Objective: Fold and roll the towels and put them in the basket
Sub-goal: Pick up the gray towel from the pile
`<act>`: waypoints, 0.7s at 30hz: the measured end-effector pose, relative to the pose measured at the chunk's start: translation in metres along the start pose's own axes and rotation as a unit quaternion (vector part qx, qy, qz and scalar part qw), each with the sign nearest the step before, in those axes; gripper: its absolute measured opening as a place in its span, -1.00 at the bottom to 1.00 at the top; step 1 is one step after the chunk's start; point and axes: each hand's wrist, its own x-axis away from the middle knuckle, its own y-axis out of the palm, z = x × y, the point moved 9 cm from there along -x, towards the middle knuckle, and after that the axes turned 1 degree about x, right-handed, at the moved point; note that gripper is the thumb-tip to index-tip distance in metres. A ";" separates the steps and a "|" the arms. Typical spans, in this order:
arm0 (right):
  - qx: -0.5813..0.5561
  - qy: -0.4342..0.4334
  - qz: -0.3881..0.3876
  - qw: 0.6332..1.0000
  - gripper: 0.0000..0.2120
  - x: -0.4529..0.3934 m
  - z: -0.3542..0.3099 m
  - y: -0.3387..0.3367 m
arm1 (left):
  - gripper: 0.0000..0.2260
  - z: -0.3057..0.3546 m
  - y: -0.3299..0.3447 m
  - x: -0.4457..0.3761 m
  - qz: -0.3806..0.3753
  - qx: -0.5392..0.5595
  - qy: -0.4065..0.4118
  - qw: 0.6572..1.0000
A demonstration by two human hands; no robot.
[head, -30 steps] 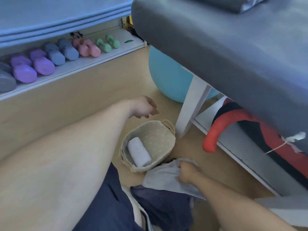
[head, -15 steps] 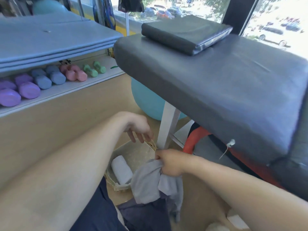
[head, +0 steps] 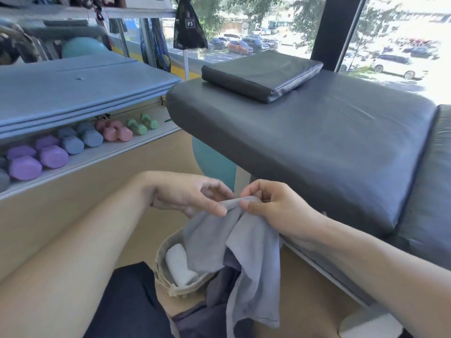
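A light grey towel (head: 246, 259) hangs crumpled in the air in front of me. My right hand (head: 271, 206) pinches its top edge, and my left hand (head: 192, 196) pinches the same edge just to the left. Below it on the floor stands a small woven basket (head: 162, 272) with a white rolled towel (head: 179, 265) lying inside. The hanging towel hides the basket's right half. A darker purple-grey towel (head: 214, 311) lies bunched on the floor beside the basket.
A black padded bench (head: 317, 147) with a folded black sheet (head: 261, 74) on it stands to the right. On the left, a low shelf holds coloured dumbbells (head: 73, 145) under stacked blue mats (head: 73, 86). A teal exercise ball (head: 214, 164) sits under the bench.
My right hand has lifted the grey towel up from the floor. My left hand has come across and taken hold of the towel's top edge. The view has tilted upward.
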 end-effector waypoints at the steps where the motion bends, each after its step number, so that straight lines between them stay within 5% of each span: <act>1: -0.016 0.009 -0.002 1.000 -0.94 0.000 0.004 0.001 | -0.53 -0.008 0.000 -0.001 0.007 -0.029 -0.024 0.999; 3: 0.017 0.016 0.002 1.000 -0.93 0.000 0.010 0.002 | -0.68 -0.018 -0.004 -0.005 0.039 -0.102 -0.057 0.992; 6: 0.152 0.044 -0.037 0.987 -0.95 -0.001 0.021 0.007 | -0.83 -0.015 0.004 -0.009 0.031 -0.072 -0.050 0.996; 12: 0.191 0.057 -0.153 0.968 -0.15 0.014 0.022 0.031 | -0.68 0.003 0.006 -0.015 0.125 0.061 -0.033 0.990; 15: 0.159 0.032 -0.174 0.971 0.08 0.023 0.011 0.040 | -0.71 0.001 0.012 -0.020 0.147 0.156 -0.031 0.976; 17: 0.141 0.009 -0.119 0.983 -0.07 0.022 0.002 0.038 | -0.73 0.002 0.011 -0.026 0.160 0.215 -0.018 0.963; 21: 0.095 -0.049 0.056 0.993 -0.93 0.013 -0.010 0.006 | -0.66 0.006 0.007 -0.032 0.161 0.230 -0.003 0.960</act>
